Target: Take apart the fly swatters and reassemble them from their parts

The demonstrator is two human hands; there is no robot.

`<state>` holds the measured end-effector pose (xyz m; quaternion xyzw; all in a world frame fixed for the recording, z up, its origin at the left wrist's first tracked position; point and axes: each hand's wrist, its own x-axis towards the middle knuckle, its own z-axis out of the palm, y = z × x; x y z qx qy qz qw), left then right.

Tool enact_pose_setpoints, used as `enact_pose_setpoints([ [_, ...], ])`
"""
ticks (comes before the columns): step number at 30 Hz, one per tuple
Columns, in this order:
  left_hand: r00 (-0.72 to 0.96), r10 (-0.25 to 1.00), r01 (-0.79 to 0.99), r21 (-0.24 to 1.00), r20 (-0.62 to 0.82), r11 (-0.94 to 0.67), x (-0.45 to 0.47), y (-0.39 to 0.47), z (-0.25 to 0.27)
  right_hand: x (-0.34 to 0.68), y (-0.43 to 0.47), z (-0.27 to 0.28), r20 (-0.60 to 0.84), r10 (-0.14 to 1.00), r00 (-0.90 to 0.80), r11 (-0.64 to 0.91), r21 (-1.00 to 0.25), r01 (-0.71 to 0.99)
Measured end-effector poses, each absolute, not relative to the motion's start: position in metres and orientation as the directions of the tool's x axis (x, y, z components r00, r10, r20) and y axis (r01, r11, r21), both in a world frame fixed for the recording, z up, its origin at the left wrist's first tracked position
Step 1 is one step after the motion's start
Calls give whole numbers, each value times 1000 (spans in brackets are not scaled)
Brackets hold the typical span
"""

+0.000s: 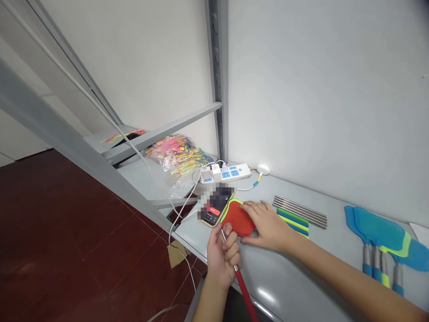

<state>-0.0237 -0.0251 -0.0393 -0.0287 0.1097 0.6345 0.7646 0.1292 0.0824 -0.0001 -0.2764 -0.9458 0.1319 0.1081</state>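
My left hand point(223, 257) is closed around a thin metal rod point(224, 235). A red sleeve point(246, 293) covers the rod's lower end, which slants down towards me. Just above that fist lies a flat red mesh paddle head point(238, 219) with lime-green edging. My right hand point(268, 226) grips its right side, fingers over the upper edge and thumb near the lower one. Whether the rod's tip is inside the head is hidden by my left fingers. Touching or close to the head's left edge is a phone point(216, 208) with a lit, partly blurred screen.
Metal rods point(300, 211) and green, yellow and blue tubes point(293, 222) lie to the right. Beyond them are blue paddles point(382, 230). A power strip point(234, 172) with cables sits behind the phone. Bagged colourful cords point(177, 154) lie past the grey shelf frame point(161, 129).
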Motion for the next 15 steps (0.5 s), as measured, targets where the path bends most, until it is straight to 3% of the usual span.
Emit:
enact_pose_setpoints([
  [8, 139, 970, -983, 93, -199, 160, -25, -20, -40, 118, 77, -7, 144, 634, -759, 742, -390, 546],
  [15, 129, 970, -983, 105, -207, 153, -25, -20, -40, 113, 73, -7, 139, 661, -737, 729, -349, 588],
])
